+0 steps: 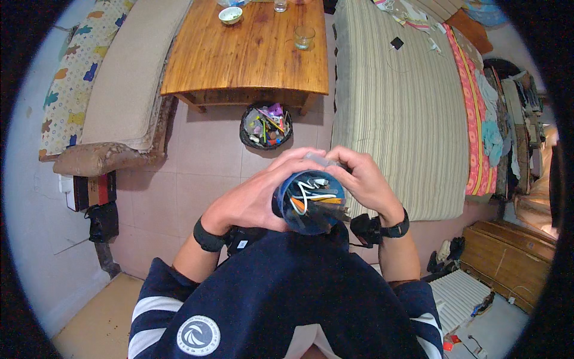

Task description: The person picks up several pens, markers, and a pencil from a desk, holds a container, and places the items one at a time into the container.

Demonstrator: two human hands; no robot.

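Observation:
My left hand (255,197) is wrapped around a blue cylindrical container (287,218), held in front of my chest with its mouth towards me. Inside lie a white cable (305,197), an orange item (297,205) and several dark, slender pieces. A translucent, roughly tubular piece (319,159) shows at the container's far side. My right hand (365,179) has its fingers on that piece, close to the container's rim. Part of the right fingers is hidden, so what else they touch cannot be made out.
A bin lined with a black bag (242,130) stands on the tiled floor, full of mixed small items. Beyond it is a wooden table (251,63) bearing a bowl (230,15) and a glass (304,37). A sofa (121,89) is to the left, a striped bed (399,134) to the right.

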